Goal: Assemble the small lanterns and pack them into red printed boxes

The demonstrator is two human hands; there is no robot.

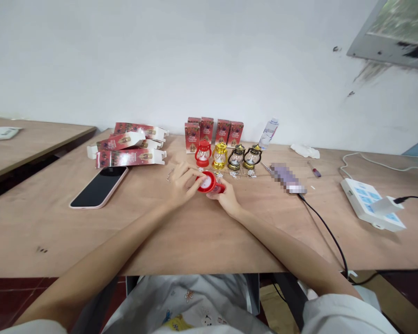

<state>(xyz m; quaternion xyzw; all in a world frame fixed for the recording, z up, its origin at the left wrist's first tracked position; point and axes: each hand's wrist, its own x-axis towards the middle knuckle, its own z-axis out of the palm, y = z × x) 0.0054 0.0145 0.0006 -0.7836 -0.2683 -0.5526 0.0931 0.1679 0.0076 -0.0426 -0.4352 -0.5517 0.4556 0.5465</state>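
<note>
A small red lantern (216, 186) is tipped so that its round base with a white disc faces me. My right hand (227, 198) is closed around its right side. At the base's left edge, my left hand (184, 184) has its thumb and fingertips pressed against the lantern. Just beyond my hands stand another red lantern (202, 155), a gold lantern (219, 156) and two dark bronze lanterns (236, 157). Small white tags and thin wire pieces (235, 174) lie in front of them.
Upright red boxes (192, 135) stand by the wall, with opened boxes (130, 157) piled left. A phone (99, 187) lies below the pile. To the right are a bottle (269, 132), a tissue (304, 150), a cabled, pixelated device (287, 178) and a power strip (360, 197).
</note>
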